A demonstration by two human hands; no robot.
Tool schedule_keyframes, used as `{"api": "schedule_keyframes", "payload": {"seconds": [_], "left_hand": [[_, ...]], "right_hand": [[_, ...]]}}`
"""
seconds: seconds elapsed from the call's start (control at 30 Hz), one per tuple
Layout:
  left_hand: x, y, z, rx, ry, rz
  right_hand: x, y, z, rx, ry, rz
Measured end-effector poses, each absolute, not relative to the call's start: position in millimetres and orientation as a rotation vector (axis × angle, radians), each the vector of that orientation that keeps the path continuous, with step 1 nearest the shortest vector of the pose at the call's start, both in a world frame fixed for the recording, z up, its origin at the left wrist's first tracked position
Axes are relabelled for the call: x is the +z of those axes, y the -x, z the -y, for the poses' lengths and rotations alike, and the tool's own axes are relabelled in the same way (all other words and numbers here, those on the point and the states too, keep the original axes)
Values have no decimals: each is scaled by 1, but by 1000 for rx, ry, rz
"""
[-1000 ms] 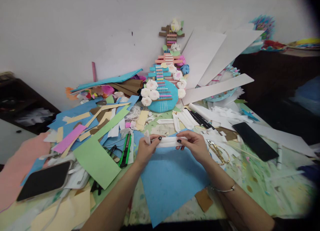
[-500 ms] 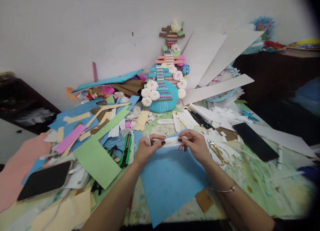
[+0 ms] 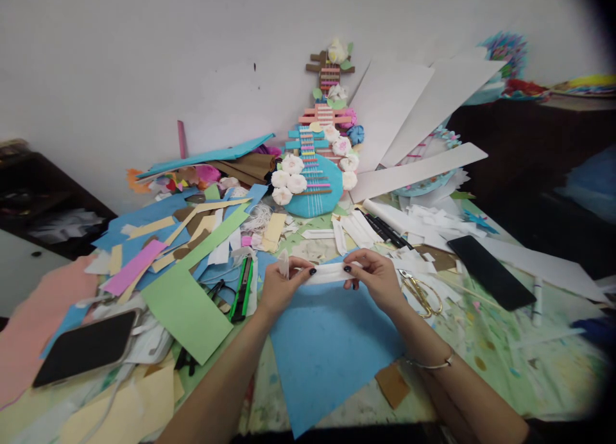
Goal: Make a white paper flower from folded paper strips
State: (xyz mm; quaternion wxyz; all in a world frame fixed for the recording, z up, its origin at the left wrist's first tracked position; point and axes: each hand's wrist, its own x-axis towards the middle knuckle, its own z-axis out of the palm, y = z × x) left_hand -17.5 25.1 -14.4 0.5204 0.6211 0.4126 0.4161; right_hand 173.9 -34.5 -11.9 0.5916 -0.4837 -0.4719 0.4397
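Observation:
Both hands hold a white paper strip [image 3: 330, 273] stretched level between them, just above a blue paper sheet [image 3: 327, 341]. My left hand [image 3: 282, 287] pinches the strip's left end, which sticks up past the fingers. My right hand [image 3: 378, 278] pinches its right end between thumb and fingers. A green utility knife [image 3: 242, 287] lies left of my left hand. Gold-handled scissors [image 3: 419, 292] lie right of my right hand.
Paper scraps cover the table's left and back. A phone [image 3: 81, 346] lies at the near left, a dark phone [image 3: 491, 280] at the right. A paper guitar with white flowers [image 3: 312, 181] leans on the wall beside white boards [image 3: 414, 110]. Dark furniture flanks both sides.
Both hands stayed on the strip. The left thumb shifted slightly rightward along it, and the hands rose a little; nothing else moved.

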Motion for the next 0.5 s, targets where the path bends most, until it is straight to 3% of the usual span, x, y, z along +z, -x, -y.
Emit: {"api": "schedule_keyframes", "payload": {"seconds": [0.5], "left_hand": [[-25,20,-32,973,-1629,-1034]], "right_hand": [[-18,-177,34,933,1199,1166]]}}
